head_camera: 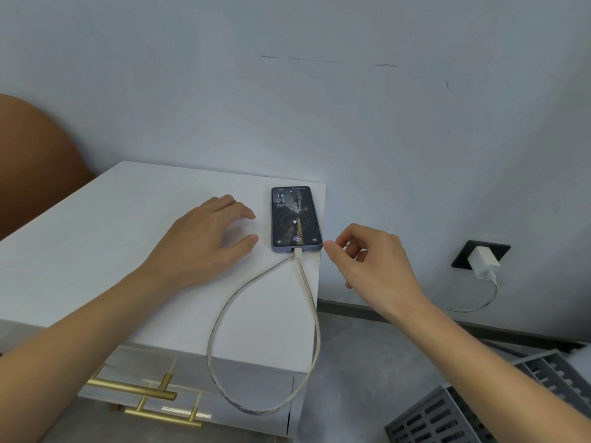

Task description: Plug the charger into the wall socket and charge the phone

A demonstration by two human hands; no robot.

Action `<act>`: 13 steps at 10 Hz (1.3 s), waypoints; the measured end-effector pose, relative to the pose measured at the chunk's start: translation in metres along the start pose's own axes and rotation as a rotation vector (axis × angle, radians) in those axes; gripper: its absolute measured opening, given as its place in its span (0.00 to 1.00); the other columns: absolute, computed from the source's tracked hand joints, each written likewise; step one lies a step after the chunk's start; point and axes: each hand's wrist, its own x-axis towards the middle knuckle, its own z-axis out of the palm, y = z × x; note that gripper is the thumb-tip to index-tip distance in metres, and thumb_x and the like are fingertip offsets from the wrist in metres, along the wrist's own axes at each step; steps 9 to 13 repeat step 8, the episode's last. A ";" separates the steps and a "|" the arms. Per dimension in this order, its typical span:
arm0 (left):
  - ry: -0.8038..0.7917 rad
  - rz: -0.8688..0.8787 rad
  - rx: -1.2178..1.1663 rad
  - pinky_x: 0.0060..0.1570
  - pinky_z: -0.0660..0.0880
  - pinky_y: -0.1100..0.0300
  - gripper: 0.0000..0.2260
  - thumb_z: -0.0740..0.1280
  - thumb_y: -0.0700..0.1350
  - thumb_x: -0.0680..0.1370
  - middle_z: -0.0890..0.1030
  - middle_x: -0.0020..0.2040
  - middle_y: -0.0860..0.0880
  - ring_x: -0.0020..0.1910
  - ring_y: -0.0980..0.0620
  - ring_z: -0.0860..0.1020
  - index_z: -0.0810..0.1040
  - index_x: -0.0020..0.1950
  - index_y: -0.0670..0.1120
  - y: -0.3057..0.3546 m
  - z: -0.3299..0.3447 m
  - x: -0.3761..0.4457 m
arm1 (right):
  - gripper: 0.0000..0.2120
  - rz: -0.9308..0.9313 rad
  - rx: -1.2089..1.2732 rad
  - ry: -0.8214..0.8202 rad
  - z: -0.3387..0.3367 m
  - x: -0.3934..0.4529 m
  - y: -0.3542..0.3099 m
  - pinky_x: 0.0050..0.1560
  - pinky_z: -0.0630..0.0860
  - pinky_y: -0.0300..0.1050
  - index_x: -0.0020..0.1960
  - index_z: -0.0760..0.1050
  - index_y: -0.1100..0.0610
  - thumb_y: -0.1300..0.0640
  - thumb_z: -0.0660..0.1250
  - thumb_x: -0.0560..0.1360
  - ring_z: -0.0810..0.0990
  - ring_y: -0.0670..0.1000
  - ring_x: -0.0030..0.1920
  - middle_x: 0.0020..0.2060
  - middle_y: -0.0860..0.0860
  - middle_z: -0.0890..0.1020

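A dark phone (296, 219) lies face up near the right edge of the white cabinet top (128, 244), its screen lit with a charging symbol. A white cable (224, 318) is plugged into its lower end, loops over the cabinet's front and runs on to a white charger (483, 260) seated in the black wall socket (463, 255). My left hand (204, 241) hovers with spread fingers just left of the phone, holding nothing. My right hand (371, 260) hangs beside the cabinet's right edge, fingers loosely curled and empty, close to the phone's lower corner.
The cabinet has drawers with gold handles (134, 388) below the front edge. A grey slotted plastic crate (479, 407) lies on the floor at lower right. A brown rounded chair back (35, 164) stands at the left. The pale wall (319, 107) rises behind.
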 end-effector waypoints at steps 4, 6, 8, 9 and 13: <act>0.004 0.002 -0.007 0.50 0.74 0.54 0.19 0.60 0.62 0.77 0.77 0.55 0.60 0.55 0.55 0.75 0.78 0.62 0.55 0.000 0.000 0.000 | 0.13 0.001 -0.011 -0.001 0.001 0.002 0.002 0.46 0.84 0.55 0.40 0.79 0.46 0.39 0.70 0.77 0.85 0.51 0.34 0.30 0.43 0.83; -0.007 -0.003 -0.001 0.53 0.74 0.52 0.18 0.61 0.60 0.78 0.78 0.56 0.59 0.56 0.54 0.76 0.78 0.62 0.54 0.002 -0.002 0.000 | 0.12 -0.008 0.000 0.000 0.001 0.004 0.005 0.46 0.85 0.56 0.40 0.79 0.47 0.40 0.70 0.77 0.85 0.51 0.34 0.30 0.44 0.83; 0.016 -0.008 -0.012 0.53 0.74 0.51 0.18 0.62 0.60 0.78 0.78 0.56 0.59 0.57 0.54 0.76 0.79 0.62 0.53 0.003 -0.002 -0.001 | 0.11 -0.016 0.017 0.000 -0.002 0.002 0.002 0.46 0.83 0.52 0.43 0.80 0.47 0.42 0.71 0.78 0.86 0.51 0.37 0.34 0.47 0.84; 0.016 -0.008 -0.012 0.53 0.74 0.51 0.18 0.62 0.60 0.78 0.78 0.56 0.59 0.57 0.54 0.76 0.79 0.62 0.53 0.003 -0.002 -0.001 | 0.11 -0.016 0.017 0.000 -0.002 0.002 0.002 0.46 0.83 0.52 0.43 0.80 0.47 0.42 0.71 0.78 0.86 0.51 0.37 0.34 0.47 0.84; 0.016 -0.008 -0.012 0.53 0.74 0.51 0.18 0.62 0.60 0.78 0.78 0.56 0.59 0.57 0.54 0.76 0.79 0.62 0.53 0.003 -0.002 -0.001 | 0.11 -0.016 0.017 0.000 -0.002 0.002 0.002 0.46 0.83 0.52 0.43 0.80 0.47 0.42 0.71 0.78 0.86 0.51 0.37 0.34 0.47 0.84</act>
